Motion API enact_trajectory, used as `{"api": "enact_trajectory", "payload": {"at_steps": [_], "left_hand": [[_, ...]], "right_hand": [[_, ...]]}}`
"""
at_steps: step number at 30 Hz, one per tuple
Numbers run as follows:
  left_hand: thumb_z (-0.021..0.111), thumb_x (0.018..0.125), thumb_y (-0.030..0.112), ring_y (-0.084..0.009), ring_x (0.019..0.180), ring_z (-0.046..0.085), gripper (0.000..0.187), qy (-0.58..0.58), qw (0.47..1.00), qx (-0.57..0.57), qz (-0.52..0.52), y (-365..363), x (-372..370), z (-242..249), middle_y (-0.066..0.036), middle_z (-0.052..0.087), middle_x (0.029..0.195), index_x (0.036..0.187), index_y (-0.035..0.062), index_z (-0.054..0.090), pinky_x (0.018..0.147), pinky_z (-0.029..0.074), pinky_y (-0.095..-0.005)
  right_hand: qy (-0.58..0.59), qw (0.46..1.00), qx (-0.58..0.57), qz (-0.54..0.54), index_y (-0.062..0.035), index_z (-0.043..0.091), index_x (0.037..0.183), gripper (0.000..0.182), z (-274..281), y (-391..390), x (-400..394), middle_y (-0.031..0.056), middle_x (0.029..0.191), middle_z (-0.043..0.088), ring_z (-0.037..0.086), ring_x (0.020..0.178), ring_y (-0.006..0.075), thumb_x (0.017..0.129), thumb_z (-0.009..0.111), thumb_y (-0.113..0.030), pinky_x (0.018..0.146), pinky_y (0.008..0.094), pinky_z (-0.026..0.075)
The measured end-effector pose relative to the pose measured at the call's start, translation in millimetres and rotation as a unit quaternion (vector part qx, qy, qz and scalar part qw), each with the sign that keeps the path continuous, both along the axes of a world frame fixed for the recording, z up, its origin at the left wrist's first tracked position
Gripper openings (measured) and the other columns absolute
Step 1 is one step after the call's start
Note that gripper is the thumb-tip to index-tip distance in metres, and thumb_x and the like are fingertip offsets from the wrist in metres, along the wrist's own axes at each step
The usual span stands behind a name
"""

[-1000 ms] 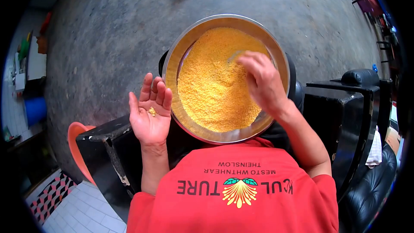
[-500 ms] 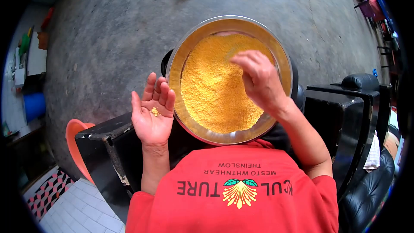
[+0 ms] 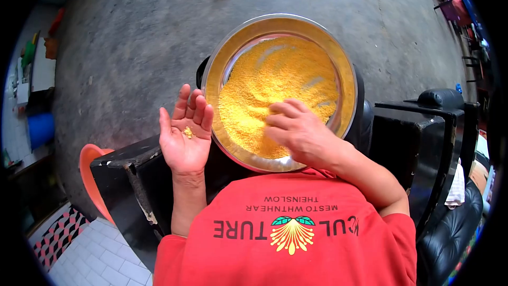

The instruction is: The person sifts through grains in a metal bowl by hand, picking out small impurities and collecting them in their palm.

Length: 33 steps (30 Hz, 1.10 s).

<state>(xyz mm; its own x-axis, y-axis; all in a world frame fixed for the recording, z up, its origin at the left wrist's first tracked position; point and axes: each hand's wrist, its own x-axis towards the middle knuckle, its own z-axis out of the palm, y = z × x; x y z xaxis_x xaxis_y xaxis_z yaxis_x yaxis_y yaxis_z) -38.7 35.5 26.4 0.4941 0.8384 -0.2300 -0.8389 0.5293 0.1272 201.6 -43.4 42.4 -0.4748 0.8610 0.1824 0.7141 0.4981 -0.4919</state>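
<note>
A wide metal basin [image 3: 346, 82] holds coarse yellow grain that looks like corn grits [image 3: 241, 106]. My right hand [image 3: 304, 132] is over the near right part of the basin, its bent fingers apart and touching the grits; the fingertips are partly hidden and slightly blurred. To the left of the rim, my left hand [image 3: 185, 135] is palm up, fingers stretched and slightly cupped. A few small yellow bits [image 3: 188, 132] lie on its palm. Streaks of bare metal show through the grits at the far and right sides.
Black furniture [image 3: 405, 153] stands close on the right, with another black piece [image 3: 124, 180] on the left. An orange tub [image 3: 92, 175] is behind the left one. Grey concrete floor [image 3: 137, 47] stretches beyond the basin. A blue container [image 3: 41, 130] stands at far left.
My right hand has swept toward me and slightly left through the grits, leaving bare streaks and a ridge. My left hand stays nearly in place, still bearing the yellow bits.
</note>
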Motion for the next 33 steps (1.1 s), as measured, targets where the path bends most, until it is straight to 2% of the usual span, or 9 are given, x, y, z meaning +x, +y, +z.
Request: {"api": "enact_trajectory", "payload": {"at_steps": [4,7,10,13,16,21,24,28,33], "left_hand": [[0.028,0.101,0.04,-0.031,0.118,0.053,0.057,-0.009,1.0,0.007,-0.002,0.4,1.3,-0.1,-0.023,0.052,0.128,0.136,-0.0039,0.039,0.104,0.042,-0.0454],[0.03,0.101,0.039,-0.031,0.119,0.053,0.056,0.004,1.0,0.018,-0.001,1.0,1.0,-0.1,-0.023,0.052,0.128,0.135,-0.0045,0.039,0.105,0.041,-0.0456],[0.03,0.102,0.033,-0.0312,0.121,0.051,0.052,-0.006,0.999,0.053,-0.007,-1.5,1.2,-0.3,-0.024,0.049,0.132,0.137,-0.0058,0.036,0.106,0.04,-0.0451],[0.03,0.102,0.033,-0.031,0.122,0.051,0.052,-0.005,0.998,0.057,-0.005,-4.3,0.5,-0.8,-0.024,0.049,0.132,0.136,-0.006,0.036,0.106,0.039,-0.0452],[0.034,0.1,0.039,-0.0305,0.118,0.053,0.055,0.022,0.999,0.022,0.008,-5.9,-0.2,-0.9,-0.022,0.053,0.126,0.134,-0.0046,0.04,0.104,0.041,-0.0455],[0.031,0.102,0.033,-0.0307,0.122,0.05,0.052,0.002,0.998,0.063,-0.006,-2.6,0.2,-3.0,-0.024,0.048,0.133,0.137,-0.0058,0.035,0.107,0.039,-0.0451],[0.03,0.102,0.032,-0.0302,0.123,0.05,0.052,0.008,0.997,0.077,-0.012,0.5,0.5,-4.3,-0.023,0.047,0.134,0.137,-0.0057,0.035,0.107,0.038,-0.045],[0.03,0.102,0.032,-0.03,0.122,0.05,0.052,0.015,0.997,0.077,-0.008,-2.6,1.0,-2.7,-0.023,0.048,0.133,0.137,-0.0057,0.035,0.107,0.038,-0.0449],[0.029,0.102,0.032,-0.0294,0.122,0.051,0.052,0.017,0.997,0.071,-0.008,-8.1,-2.9,3.5,-0.022,0.048,0.133,0.137,-0.0055,0.034,0.107,0.038,-0.0442]], "right_hand": [[0.034,0.982,0.009,-0.184,-0.0027,0.059,0.084,0.01,6.4,-39.3,24.1,0.0105,0.082,0.058,0.057,0.091,0.0301,0.074,0.059,-0.002,0.082,0.0423,0.045],[0.086,0.94,-0.098,-0.315,-0.0023,0.061,0.091,0.022,-0.8,-57.0,30.6,0.0129,0.086,0.061,0.058,0.091,0.0351,0.072,0.059,0.007,0.082,0.044,0.047],[0.145,0.942,-0.07,-0.293,-0.0035,0.061,0.102,0.035,-5.1,-57.9,28.4,0.016,0.099,0.062,0.058,0.101,0.0358,0.072,0.058,0.012,0.087,0.0427,0.047],[0.03,0.969,0.065,-0.237,-0.0024,0.061,0.109,0.039,4.2,-49.2,25.3,0.0176,0.107,0.061,0.058,0.105,0.0341,0.072,0.06,0.011,0.092,0.0397,0.046],[0.106,0.928,0.055,-0.353,-0.0009,0.059,0.114,0.042,10.7,-65.8,30.6,0.0186,0.115,0.059,0.058,0.107,0.0328,0.073,0.061,0.01,0.094,0.0367,0.046],[0.266,0.79,-0.046,-0.55,0.0007,0.051,0.124,0.043,-9.9,-113.7,41.7,0.0086,0.092,0.064,0.062,0.078,0.0114,0.083,0.063,0.003,0.07,0.0244,0.051],[0.263,0.774,-0.119,-0.563,0.0006,0.048,0.127,0.045,-10.4,-120.3,33.9,0.0072,0.081,0.064,0.061,0.069,0.01,0.084,0.062,0.001,0.065,0.023,0.051],[0.191,0.79,-0.164,-0.559,0.002,0.04,0.134,0.057,-5.3,-96.1,33.8,0.0101,0.075,0.063,0.063,0.066,0.0146,0.082,0.064,-0.002,0.064,0.0268,0.051],[0.126,0.851,-0.113,-0.497,-0.002,0.039,0.136,0.058,-21.2,-78.8,60.8,0.026,0.099,0.062,0.063,0.084,0.0397,0.081,0.057,-0.004,0.072,0.0425,0.051]]}}
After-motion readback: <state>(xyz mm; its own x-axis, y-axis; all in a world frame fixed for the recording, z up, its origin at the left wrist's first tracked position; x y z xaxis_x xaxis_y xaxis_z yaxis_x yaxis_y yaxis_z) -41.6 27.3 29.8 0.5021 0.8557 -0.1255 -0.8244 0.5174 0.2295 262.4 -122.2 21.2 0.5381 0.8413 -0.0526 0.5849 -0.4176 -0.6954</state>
